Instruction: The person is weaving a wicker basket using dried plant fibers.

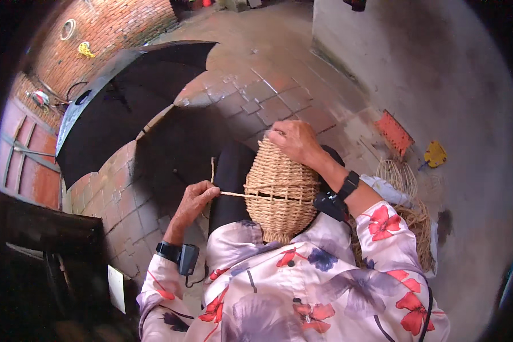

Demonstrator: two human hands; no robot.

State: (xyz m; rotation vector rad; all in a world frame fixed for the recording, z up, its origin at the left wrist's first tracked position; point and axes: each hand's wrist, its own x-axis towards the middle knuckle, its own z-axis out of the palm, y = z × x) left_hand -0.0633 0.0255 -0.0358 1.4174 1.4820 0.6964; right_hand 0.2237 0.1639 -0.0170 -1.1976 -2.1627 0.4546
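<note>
A tan woven straw basket [276,168], oval with a narrow near end, rests on my lap between my knees. A dark slit runs across its weave a little past the middle. My left hand [195,200] is to the left of it, with thumb and fingers pinched on a twisted straw cord [233,194]. That cord runs taut from the pinch to the weave beside the slit. My right hand [295,139] is bent over the basket's far end and grips it there; some of its fingertips are hidden.
An open black umbrella [137,85] lies on the paved floor [273,105] at the far left. To my right, a bundle of loose straw cord [419,228] lies on a white sack [390,191]. Beyond it are a red perforated piece [394,133] and a yellow one [435,154].
</note>
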